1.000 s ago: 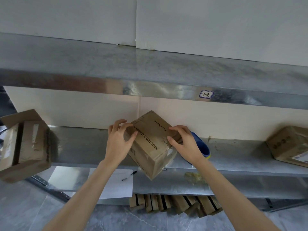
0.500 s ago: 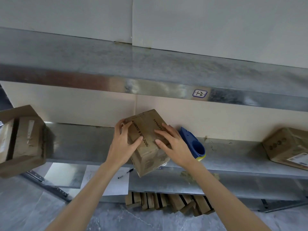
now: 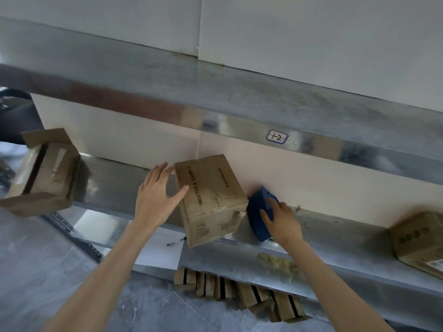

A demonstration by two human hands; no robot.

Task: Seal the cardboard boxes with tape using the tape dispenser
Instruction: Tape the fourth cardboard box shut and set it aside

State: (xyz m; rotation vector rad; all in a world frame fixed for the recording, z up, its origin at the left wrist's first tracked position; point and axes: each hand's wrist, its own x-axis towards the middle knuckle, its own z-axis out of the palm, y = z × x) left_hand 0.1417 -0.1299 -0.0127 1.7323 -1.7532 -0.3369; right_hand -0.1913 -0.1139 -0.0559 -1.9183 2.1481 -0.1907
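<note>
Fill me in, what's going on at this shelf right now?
A person is working at a metal shelf. The left hand rests against a cardboard box that overhangs the shelf's front edge. The right hand lies on the blue tape dispenser just right of the box, fingers not clearly wrapped round it. No taping is under way yet.

Bare shelf btwn the open box at left & the centre cardboard box leaves room for the left hand; the upper shelf caps it overhead. Right of the centre box, the tape dispenser sits just beside it by the back wall, w/ the right hand resting on it. Past that, the shelf runs open to the far-right box.
</note>
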